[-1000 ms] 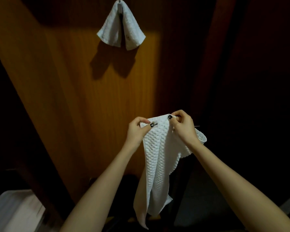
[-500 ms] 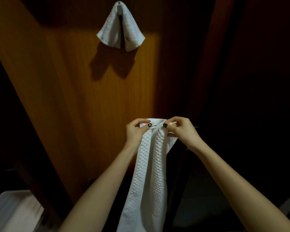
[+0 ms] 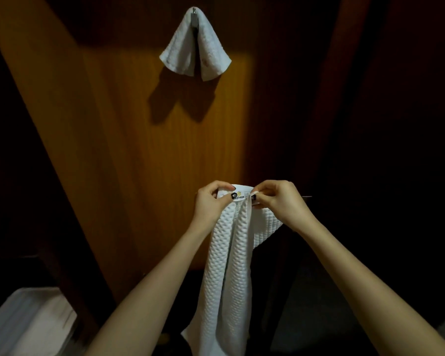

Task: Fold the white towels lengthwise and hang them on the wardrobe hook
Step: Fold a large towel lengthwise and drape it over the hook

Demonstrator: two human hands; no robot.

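Pinching white towel [image 3: 231,255] top edge, left hand [image 3: 211,204], right hand [image 3: 278,201]

Dim scene: a warm patch of light falls on the wardrobe door [image 3: 165,150], where the hung towel [image 3: 194,47] casts a dark shadow below; corners sink into black, edges bend with wide-angle distortion.

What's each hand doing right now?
Left hand: closed, pinching the top edge of the towel.
Right hand: closed, pinching the same top edge.
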